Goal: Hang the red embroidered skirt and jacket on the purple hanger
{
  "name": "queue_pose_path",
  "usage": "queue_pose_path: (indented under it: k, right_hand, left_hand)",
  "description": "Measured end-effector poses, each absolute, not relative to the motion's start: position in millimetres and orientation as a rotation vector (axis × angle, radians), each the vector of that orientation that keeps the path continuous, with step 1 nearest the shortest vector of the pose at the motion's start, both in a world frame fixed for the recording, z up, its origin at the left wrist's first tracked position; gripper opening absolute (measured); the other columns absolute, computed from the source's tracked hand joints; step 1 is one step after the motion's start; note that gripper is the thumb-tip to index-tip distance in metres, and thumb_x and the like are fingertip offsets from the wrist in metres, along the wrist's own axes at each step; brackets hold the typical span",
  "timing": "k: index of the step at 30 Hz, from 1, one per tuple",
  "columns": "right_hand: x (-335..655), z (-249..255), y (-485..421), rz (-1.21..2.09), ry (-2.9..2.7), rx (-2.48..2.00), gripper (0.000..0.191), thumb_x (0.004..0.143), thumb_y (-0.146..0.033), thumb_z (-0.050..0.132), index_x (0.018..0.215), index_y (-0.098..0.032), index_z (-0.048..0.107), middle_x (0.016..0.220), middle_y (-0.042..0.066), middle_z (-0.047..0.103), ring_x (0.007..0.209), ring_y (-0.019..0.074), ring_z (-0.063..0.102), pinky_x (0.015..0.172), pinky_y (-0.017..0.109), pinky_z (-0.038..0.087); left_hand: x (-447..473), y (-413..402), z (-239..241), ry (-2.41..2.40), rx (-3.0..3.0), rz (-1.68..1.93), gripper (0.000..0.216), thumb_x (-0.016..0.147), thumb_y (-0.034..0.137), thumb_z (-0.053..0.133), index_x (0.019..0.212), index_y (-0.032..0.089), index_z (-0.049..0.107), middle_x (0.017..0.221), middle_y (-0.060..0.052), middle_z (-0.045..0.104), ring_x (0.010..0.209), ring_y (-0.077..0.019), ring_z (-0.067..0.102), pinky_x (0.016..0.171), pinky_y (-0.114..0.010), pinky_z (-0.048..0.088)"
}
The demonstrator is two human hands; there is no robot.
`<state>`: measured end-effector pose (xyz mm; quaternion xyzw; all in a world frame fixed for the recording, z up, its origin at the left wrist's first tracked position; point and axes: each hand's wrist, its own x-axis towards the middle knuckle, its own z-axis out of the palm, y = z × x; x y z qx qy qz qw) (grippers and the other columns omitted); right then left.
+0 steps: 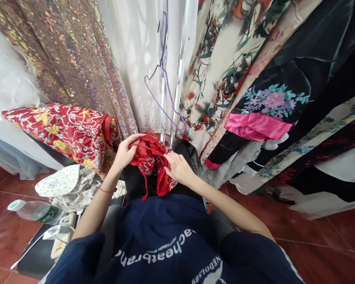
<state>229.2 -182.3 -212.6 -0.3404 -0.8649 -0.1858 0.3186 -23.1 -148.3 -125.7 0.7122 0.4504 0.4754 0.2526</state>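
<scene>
A red embroidered garment [149, 152] with silver stitching lies bunched over my lap, its red inner lining showing. On its left edge my left hand [127, 152] is closed, thumb and fingers pinching the cloth. My right hand [179, 167] grips the right side of the same garment with bent fingers. A red cord [145, 185] hangs down from it between the hands. Just beyond, a purple wire hanger [162, 65] hangs against shiny metal uprights [163, 98].
Left, another red garment [68, 134] with gold and silver embroidery lies near a spotted white cloth bag [60, 183], a plastic bottle [37, 210] and a power strip [62, 236]. Sequined fabric [77, 51] hangs behind; floral dresses [215, 71] and a black garment [284, 67] hang right.
</scene>
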Motion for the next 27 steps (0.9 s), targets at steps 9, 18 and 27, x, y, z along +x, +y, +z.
queue_pose_path:
  k: [9,18,27]
  right_hand:
    - [215,-200,-194,-0.341,-2.622,-1.137,0.047,0.104,-0.048,0.041,0.117,-0.016,0.072,0.129,0.023,0.065,0.111,0.0302,0.061,0.088,0.041,0.044]
    - [216,-189,-187,-0.11,-2.7,-1.546,0.06,0.104,-0.053,0.037,0.123,-0.004,0.066,0.082,0.021,0.075,0.079,0.0269,0.074,0.069,0.031,0.045]
    - [243,-201,-157,-0.694,-2.438,-1.342,0.052,0.094,-0.002,0.04,0.141,-0.021,0.054,0.15,0.026,0.053,0.124,0.0317,0.064,0.092,0.056,0.054]
  left_hand:
    - [-15,-155,-128,1.332,2.115,1.245,0.042,0.067,0.014,0.041,0.073,0.024,0.082,0.085,-0.002,0.075,0.09,-0.0184,0.069,0.098,-0.033,0.054]
    - [9,-106,-121,1.398,1.934,1.465,0.047,0.066,0.01,0.04,0.083,0.019,0.083,0.089,-0.003,0.08,0.083,-0.0191,0.071,0.089,-0.032,0.055]
    - [28,-23,-112,1.921,1.873,1.217,0.04,0.072,0.005,0.048,0.089,0.022,0.08,0.099,-0.007,0.079,0.099,-0.0274,0.069,0.087,-0.036,0.049]
